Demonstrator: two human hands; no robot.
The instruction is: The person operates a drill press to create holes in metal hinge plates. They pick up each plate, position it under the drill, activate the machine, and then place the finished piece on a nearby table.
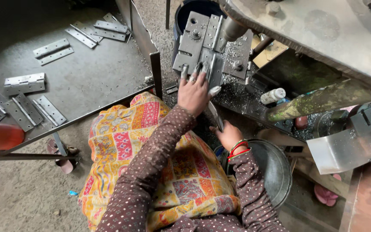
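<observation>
The patterned cloth (151, 172) covered the lap; beyond it the left hand (193, 91) pressed spread fingers on the hinge (213, 64) in the jig, while the right hand (227, 134) gripped a metal strip (216, 115) running near to far.

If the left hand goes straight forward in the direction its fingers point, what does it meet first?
The left hand already has its fingertips on a metal hinge lying on the grey jig plate. Straight on, it would probably meet the drill spindle, though depth is unclear.

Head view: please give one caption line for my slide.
Left hand presses a grey metal hinge on the drill jig plate; right hand holds another.
</observation>
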